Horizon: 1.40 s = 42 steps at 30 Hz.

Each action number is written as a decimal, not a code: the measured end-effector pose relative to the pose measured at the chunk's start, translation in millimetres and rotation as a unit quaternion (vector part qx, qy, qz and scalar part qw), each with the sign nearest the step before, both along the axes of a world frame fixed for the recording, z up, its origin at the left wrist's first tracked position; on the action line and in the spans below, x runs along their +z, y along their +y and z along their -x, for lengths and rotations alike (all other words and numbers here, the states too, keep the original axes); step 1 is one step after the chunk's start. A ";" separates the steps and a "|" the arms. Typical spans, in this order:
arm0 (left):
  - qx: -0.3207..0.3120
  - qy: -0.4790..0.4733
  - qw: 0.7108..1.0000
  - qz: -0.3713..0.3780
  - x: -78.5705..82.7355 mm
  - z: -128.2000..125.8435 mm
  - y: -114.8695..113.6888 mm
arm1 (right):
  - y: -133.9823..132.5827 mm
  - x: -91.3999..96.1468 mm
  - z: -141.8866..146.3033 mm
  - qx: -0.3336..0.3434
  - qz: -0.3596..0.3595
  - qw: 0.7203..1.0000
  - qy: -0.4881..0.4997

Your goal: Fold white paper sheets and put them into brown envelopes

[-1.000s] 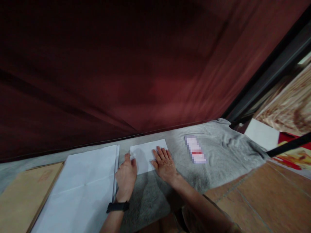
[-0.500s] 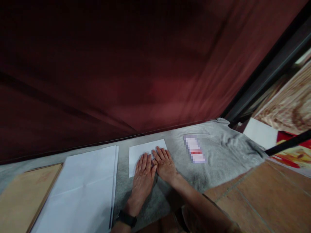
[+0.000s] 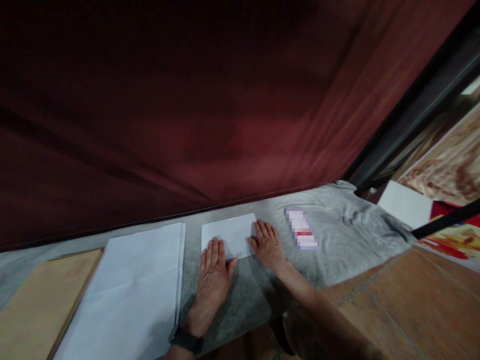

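A small white sheet of paper (image 3: 234,232), possibly folded, lies flat on the grey cloth (image 3: 243,300). My left hand (image 3: 215,272) rests palm down on its near left corner, fingers stretched out and the thumb apart. At the paper's right edge lies my right hand (image 3: 268,246), also flat, its fingers slightly spread and the thumb on the paper. Neither hand grips anything. To the left is a stack of larger white sheets (image 3: 131,290), apart from both hands. A blurred-out white and red oblong thing (image 3: 302,228) sits right of my right hand.
Beyond the cloth hangs a dark red curtain (image 3: 225,125). A tan board or folder (image 3: 52,300) lies at the far left. On the right are a black bar (image 3: 446,220), a printed red and yellow sheet (image 3: 457,235) and brown floor tiles (image 3: 405,295).
My hands have moved apart from the paper's middle. The left slid left and nearer to me, the right slid to the right edge. More of the paper's surface shows.
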<state>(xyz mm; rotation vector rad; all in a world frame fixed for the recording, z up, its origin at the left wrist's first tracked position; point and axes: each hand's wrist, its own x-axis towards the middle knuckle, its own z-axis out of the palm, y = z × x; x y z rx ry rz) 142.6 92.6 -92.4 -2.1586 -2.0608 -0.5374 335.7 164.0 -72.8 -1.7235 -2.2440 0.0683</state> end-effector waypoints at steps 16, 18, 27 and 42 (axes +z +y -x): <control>0.053 -0.035 0.996 0.065 18.7 24.3 1.4 | 14.9 17.1 -5.0 -0.065 0.132 0.962 0.228; 0.048 -0.037 0.996 0.068 20.2 24.9 1.8 | 16.5 18.3 -6.6 -0.077 0.136 0.962 0.222; 0.035 -0.049 0.997 0.043 13.0 33.2 6.5 | 27.1 24.0 -13.3 -0.112 0.206 0.924 0.302; 0.058 -0.255 0.965 0.023 12.5 40.6 8.3 | 12.4 42.4 -22.4 -0.062 0.257 0.878 0.400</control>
